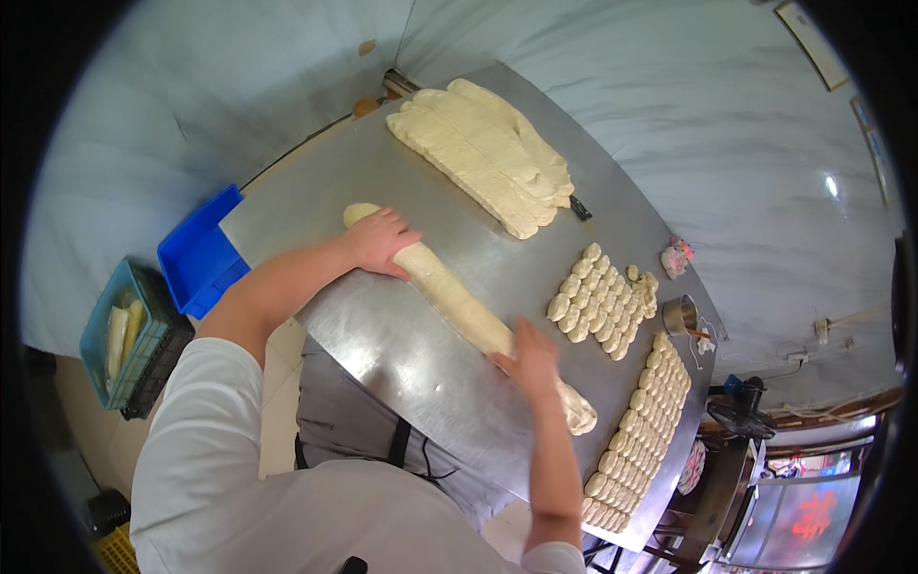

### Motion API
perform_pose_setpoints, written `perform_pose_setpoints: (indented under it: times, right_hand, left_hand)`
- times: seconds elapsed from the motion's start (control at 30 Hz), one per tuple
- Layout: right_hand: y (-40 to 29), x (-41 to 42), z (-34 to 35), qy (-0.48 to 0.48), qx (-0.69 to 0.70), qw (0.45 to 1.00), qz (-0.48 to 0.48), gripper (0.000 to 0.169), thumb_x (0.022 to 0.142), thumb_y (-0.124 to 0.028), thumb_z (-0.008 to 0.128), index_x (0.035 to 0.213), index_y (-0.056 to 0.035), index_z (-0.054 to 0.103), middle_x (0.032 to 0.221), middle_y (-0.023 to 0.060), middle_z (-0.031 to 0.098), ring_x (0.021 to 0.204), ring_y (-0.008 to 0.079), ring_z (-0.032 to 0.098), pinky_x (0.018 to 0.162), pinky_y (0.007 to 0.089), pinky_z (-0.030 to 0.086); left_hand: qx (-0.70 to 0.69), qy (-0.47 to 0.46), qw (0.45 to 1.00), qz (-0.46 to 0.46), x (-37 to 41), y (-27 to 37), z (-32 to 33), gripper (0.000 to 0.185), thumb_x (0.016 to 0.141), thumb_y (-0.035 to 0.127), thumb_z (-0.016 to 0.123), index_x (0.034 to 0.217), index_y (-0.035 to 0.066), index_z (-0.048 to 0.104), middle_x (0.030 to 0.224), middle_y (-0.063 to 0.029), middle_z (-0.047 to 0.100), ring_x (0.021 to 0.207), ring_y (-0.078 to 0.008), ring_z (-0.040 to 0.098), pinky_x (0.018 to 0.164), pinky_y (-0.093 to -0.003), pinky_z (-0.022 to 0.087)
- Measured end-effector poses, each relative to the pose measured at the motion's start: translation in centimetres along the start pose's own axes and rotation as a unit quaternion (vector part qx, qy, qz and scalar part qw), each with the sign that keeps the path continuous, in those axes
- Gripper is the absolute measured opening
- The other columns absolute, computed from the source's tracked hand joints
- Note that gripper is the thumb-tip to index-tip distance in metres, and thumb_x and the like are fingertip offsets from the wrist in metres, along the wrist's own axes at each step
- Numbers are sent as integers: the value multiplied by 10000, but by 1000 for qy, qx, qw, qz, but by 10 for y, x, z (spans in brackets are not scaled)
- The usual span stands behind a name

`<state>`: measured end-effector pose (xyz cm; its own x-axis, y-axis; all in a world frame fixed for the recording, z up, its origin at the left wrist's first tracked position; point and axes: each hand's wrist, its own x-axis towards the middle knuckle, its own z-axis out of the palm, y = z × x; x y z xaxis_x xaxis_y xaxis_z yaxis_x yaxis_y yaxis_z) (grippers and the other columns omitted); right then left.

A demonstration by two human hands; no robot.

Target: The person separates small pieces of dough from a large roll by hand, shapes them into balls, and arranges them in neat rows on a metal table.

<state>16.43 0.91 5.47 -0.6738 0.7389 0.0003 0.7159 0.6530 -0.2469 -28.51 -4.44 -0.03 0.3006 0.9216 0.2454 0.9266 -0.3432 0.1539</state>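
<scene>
A long dough log (455, 305) lies diagonally across the steel tabletop in front of me. My left hand (380, 242) is curled over it near its far left end, with the rounded tip showing beyond the fingers. Toward the other end my right hand (529, 357), blurred, lies over the log with its thumb on the near side. The dough past that hand looks lumpy and is partly hidden by my wrist. Behind the log, a thick slab of dough in long folded strips (480, 154) rests on the metal table (308, 197).
Rows of small dough pieces (599, 298) sit right of the log, and a longer block of them (638, 438) lines the right edge. A metal pot (679, 316) and a black-handled tool (580, 208) are also there. A blue plastic bin (204, 251) stands off the left edge.
</scene>
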Motion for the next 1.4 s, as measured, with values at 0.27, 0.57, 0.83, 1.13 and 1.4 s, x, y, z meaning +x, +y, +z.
perform_pose_setpoints:
  times: [0.27, 0.57, 0.83, 1.13, 1.4]
  right_hand:
    - [-53, 19, 9, -242, 109, 964, 2, 647, 889, -491, 789, 1328, -18, 734, 1141, 262, 795, 1111, 427, 762, 962, 495, 594]
    - [-38, -98, -22, -305, 261, 913, 72, 587, 972, -497, 818, 1368, -74, 727, 1127, 145, 805, 1050, 287, 774, 941, 402, 584]
    - [-47, -112, -28, -264, 224, 936, 65, 658, 925, -537, 835, 1407, -109, 701, 1225, 217, 775, 1144, 400, 745, 985, 440, 576]
    - [-46, -66, 26, 107, 75, 991, -35, 893, 819, -322, 952, 1577, -61, 559, 1506, 191, 660, 1360, 375, 642, 1136, 527, 500]
    - [-1, -89, 6, 20, 1, 998, 55, 1042, 688, -457, 992, 1576, -124, 559, 1387, 136, 710, 1314, 338, 653, 1180, 511, 449]
  left_hand:
    - [19, 10, 1000, 14, -30, -28, -7, 835, 748, 690, 885, 1329, 131, 669, 1147, -134, 675, 1145, -365, 636, 1057, -503, 472]
    - [26, 8, 998, 62, -43, -60, -11, 755, 722, 716, 877, 1213, 175, 686, 1109, -102, 660, 1085, -357, 639, 985, -500, 486]
    - [28, -140, 989, -26, -31, -61, -14, 695, 722, 710, 871, 1125, 174, 688, 1115, -110, 677, 1169, -360, 655, 944, -507, 535]
    - [183, 19, 979, -89, -30, -75, -56, 815, 811, 349, 929, 1497, 62, 596, 1538, -205, 565, 1497, -403, 500, 1196, -550, 462]
    - [-93, -21, 981, 169, 63, 159, 8, 917, 766, 390, 972, 1535, 93, 569, 1569, -150, 563, 1496, -365, 501, 1242, -549, 413]
